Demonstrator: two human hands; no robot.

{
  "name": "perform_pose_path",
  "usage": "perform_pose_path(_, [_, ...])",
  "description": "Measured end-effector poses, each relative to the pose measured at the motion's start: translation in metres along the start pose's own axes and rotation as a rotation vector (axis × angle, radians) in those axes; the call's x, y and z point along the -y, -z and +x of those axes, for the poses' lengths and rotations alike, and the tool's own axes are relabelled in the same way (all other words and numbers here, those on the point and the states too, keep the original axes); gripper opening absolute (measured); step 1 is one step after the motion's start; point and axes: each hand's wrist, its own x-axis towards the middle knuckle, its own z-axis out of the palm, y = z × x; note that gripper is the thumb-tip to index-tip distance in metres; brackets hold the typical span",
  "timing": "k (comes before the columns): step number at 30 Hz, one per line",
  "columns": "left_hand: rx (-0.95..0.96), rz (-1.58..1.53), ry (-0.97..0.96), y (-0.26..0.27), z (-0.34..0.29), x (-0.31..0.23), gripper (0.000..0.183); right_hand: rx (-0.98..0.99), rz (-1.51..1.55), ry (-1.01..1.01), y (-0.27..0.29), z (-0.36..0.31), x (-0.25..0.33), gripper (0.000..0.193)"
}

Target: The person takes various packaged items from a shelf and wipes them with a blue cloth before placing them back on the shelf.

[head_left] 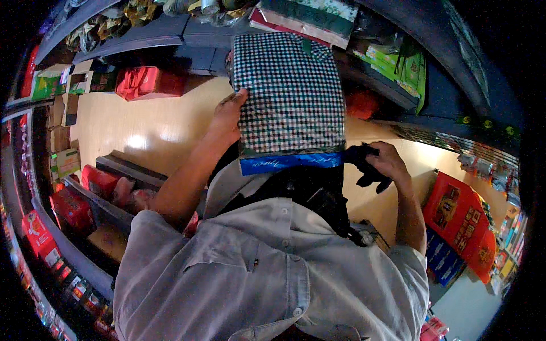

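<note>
In front of me is a folded checked shirt [290, 94], dark and white with a pocket flap at its far right, seemingly in a clear wrapper. My left hand [229, 113] grips its left edge, thumb on top and the other fingers partly hidden. Along the near edge of the shirt shows a blue strip [293, 163], perhaps part of a box or packet. To the right, my right hand [389, 162] is closed on a crumpled black cloth [367, 166] with finger-like ends hanging down, apart from the shirt.
Dark shelves [142, 42] with goods curve across the far side. A red bag [149, 82] stands on the pale floor [153, 122] below them. Green packets [398, 68] lie at the far right. A large red box [458, 219] stands right; shelving with red packages [71, 207] runs along the left.
</note>
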Motion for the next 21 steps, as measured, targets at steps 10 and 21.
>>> perform_pose_path(10, [0.014,1.013,-0.752,-0.042,-0.141,-0.109,0.026,-0.362,1.068,0.141,-0.035,0.018,-0.009,0.034])
perform_pose_path(21, [0.254,2.338,-1.449,-0.062,-0.171,-0.038,0.039,-0.697,1.326,0.551,0.011,-0.016,0.031,0.045])
